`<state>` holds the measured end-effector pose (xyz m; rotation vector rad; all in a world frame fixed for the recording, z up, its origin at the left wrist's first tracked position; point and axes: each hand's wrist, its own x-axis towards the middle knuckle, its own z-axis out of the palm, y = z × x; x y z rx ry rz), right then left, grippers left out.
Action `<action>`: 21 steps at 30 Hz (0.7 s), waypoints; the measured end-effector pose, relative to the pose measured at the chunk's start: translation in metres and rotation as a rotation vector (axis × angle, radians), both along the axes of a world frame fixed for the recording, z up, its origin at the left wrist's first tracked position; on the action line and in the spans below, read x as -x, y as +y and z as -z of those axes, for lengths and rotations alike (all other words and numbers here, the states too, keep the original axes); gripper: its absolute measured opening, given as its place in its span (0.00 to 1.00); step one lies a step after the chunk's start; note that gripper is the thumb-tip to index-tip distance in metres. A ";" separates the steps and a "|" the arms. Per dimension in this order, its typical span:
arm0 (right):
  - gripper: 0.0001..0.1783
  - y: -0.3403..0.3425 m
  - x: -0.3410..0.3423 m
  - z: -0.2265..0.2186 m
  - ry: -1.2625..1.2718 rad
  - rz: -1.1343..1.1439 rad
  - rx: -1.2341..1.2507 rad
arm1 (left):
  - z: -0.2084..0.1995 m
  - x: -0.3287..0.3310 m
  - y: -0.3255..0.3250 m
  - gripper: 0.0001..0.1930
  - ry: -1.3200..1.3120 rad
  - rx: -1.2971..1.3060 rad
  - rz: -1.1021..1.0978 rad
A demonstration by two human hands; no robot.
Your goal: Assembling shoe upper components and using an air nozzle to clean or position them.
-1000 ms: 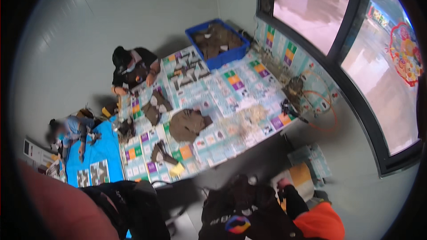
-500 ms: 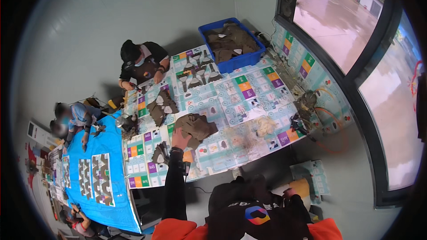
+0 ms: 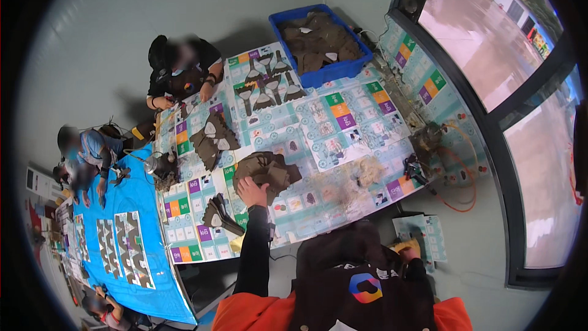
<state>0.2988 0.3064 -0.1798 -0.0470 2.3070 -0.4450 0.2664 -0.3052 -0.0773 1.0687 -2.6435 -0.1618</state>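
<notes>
Left hand (image 3: 252,191) touches the brown fabric pile (image 3: 267,171).

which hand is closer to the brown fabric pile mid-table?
Left. The left hand is stretched out over the table and sits at the near edge of the brown fabric pile, apparently touching it. The right hand is low beside the torso, off the table, well away.
</notes>
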 end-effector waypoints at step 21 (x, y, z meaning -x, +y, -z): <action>0.15 -0.076 0.134 -0.064 -0.031 0.186 0.301 | -0.035 0.014 0.140 0.15 0.142 -0.733 0.601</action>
